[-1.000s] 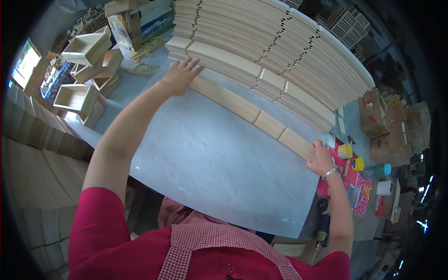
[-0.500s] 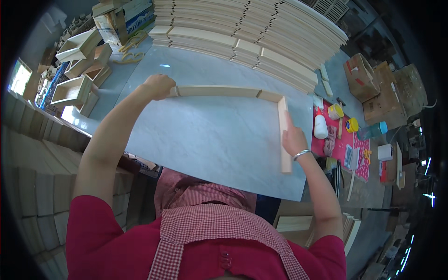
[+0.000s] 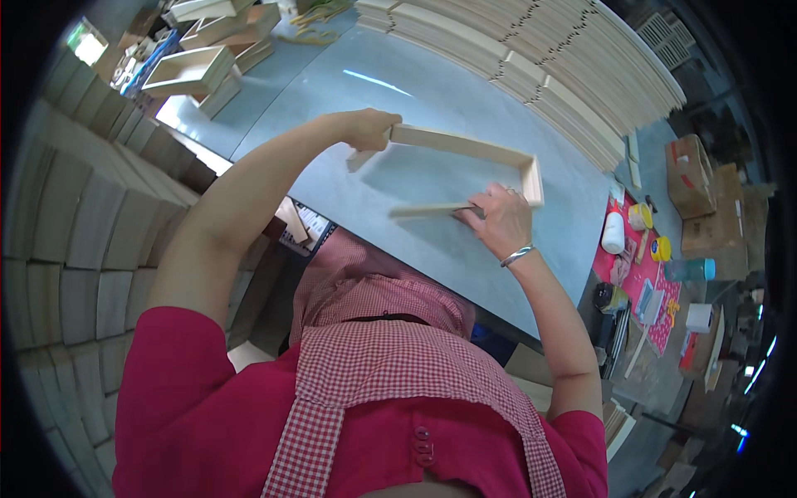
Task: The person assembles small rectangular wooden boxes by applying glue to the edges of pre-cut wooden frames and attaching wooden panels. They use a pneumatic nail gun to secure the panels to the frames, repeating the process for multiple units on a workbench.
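Observation:
A pale wooden strip, folded at its grooves into a four-sided box frame (image 3: 461, 144), stands on edge on the table. My left hand (image 3: 371, 130) is closed around its far left corner, with a short end piece (image 3: 358, 160) sticking out below the fingers. My right hand (image 3: 502, 219) grips the near long side (image 3: 423, 212) close to the right corner, fingers over its top edge. The right short side (image 3: 532, 183) stands beyond that hand. At the near left the frame gapes, the two ends apart. The free end of the near side is smeared by motion.
Long stacks of grooved wooden strips (image 3: 573, 108) line the far right of the marble-patterned table (image 3: 332, 195). Wooden boxes (image 3: 189, 70) sit at the far left. On the right, a white bottle (image 3: 613, 233) and yellow-lidded jars (image 3: 660, 248) stand on a red cloth.
The strip, earlier spread in an open L, is folded inward at both ends. My right hand has swung left and nearer with the long side; my view has turned.

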Available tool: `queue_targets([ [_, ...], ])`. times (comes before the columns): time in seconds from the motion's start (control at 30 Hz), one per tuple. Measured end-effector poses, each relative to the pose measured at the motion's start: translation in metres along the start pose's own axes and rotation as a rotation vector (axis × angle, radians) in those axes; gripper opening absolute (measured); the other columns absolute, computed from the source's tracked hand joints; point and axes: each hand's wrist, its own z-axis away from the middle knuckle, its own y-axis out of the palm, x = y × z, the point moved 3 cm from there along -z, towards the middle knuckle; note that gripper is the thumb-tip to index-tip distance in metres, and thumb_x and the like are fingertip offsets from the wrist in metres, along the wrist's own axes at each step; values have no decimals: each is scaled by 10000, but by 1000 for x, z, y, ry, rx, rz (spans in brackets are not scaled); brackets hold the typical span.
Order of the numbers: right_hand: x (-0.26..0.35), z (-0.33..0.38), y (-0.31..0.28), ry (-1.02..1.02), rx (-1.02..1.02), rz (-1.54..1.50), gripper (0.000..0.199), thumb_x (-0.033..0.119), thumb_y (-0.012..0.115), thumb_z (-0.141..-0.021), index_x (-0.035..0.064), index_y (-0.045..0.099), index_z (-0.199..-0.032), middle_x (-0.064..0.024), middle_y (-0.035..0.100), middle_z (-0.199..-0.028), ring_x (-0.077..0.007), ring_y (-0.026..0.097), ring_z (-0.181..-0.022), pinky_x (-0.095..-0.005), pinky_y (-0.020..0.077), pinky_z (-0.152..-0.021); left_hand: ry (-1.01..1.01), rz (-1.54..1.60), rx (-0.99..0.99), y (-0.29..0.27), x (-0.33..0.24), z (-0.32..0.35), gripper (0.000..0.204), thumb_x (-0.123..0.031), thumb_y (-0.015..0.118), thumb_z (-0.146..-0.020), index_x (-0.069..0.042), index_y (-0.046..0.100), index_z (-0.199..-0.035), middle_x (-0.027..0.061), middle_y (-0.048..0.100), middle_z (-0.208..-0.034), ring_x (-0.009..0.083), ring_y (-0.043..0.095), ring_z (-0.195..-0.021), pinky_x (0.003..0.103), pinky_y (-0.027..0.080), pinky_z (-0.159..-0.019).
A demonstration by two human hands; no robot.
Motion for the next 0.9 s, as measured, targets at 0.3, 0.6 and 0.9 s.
queue_targets([
  [0.3, 28, -12, 42, -21, -117, -225, 238, 293, 800, -818, 105, 655, -828, -64, 619, -807, -287, 641, -732, -416, 503, -643, -100, 674, -261, 15, -16, 45, 459, -397, 713, -956, -75, 613, -1268, 43, 639, -905, 134, 584, -667, 289, 478, -557],
  [0.6, 30, -14, 43, -30, -152, -196, 249, 276, 800, -816, 100, 624, -814, -65, 617, -749, -283, 639, -710, -413, 500, -614, -32, 1077, -295, 44, -15, 62, 635, -472, 665, -982, -86, 481, -1451, 123, 581, -1247, 182, 602, -1006, 342, 536, -797],
  [0.9, 31, -15, 43, -27, -138, -195, 268, 272, 804, -811, 92, 606, -818, -73, 615, -743, -290, 632, -705, -419, 499, -604, 183, 844, -186, 52, -14, 95, 1162, -43, 888, -670, -201, 248, -1627, 175, 335, -1612, 188, 587, -1004, 323, 560, -914],
])
